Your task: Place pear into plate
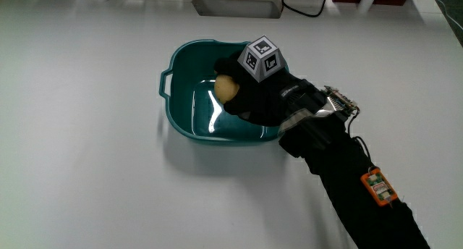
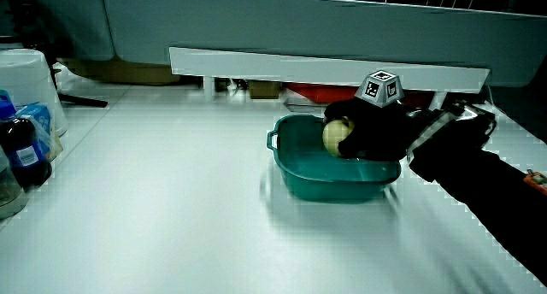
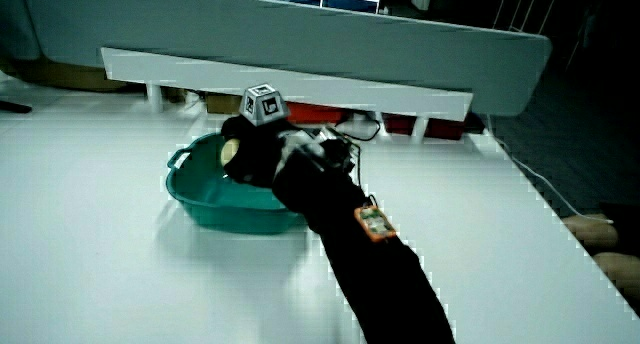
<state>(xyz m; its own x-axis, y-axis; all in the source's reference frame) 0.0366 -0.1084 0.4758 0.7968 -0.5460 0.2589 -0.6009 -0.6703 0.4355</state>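
The hands count here is one: a single black-gloved hand (image 1: 264,97) reaches in over the rim of the teal plate (image 1: 181,115) (really a deep, basin-like dish with a small handle on its rim), its forearm (image 1: 347,173) stretching back across the white tabletop (image 1: 87,148) toward the person. The wrist is bent so the fingers curl downward into the dish, and the patterned cube (image 1: 262,58) on the back of the glove tilts upward. The fingers are wrapped around one pale yellow pear (image 1: 226,87), which is held inside the plate's hollow, above its floor; whether it touches the bottom cannot be told. In both side views the pear (image 2: 336,136) shows at the fingertips, over the inner wall of the dish (image 3: 215,209). An orange tag (image 1: 379,186) sits on the sleeve. In a side view, one dark bottle (image 2: 23,153) stands at the tabletop's edge, well apart from the plate.
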